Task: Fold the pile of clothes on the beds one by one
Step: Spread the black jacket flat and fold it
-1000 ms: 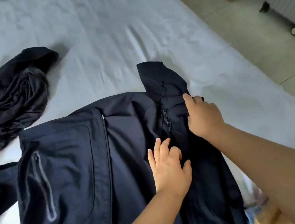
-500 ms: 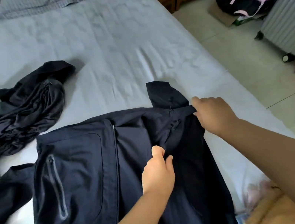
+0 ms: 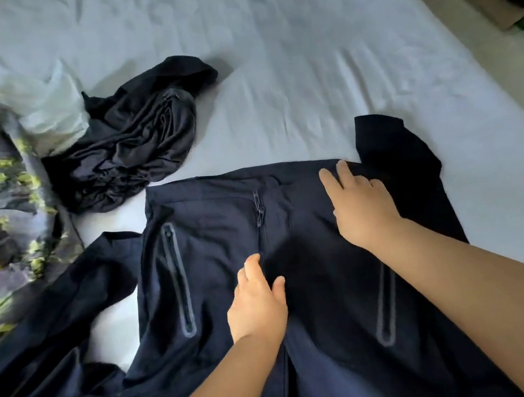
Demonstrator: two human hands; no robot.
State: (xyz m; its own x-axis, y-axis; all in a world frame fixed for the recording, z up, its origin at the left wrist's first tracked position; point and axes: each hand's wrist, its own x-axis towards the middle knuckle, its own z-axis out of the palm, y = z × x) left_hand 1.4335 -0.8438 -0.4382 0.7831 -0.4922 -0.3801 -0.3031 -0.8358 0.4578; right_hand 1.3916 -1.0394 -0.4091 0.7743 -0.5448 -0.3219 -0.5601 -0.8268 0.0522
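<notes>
Pressing flat with straight fingers, the right hand (image 3: 360, 206) and the left hand (image 3: 257, 303) are resting on the dark navy zip-front jacket (image 3: 218, 275) spread on the pale grey bedsheet (image 3: 282, 56). The front panel beside the left thumb may be slipping open (smooth fabric), ruining the fold.

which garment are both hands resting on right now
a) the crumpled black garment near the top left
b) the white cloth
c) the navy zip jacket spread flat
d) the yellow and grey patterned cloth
c: the left hand lies on the navy zip jacket beside its centre zipper, and the right hand lies flat nearer the hem; the crumpled black garment sits apart, untouched.
</notes>
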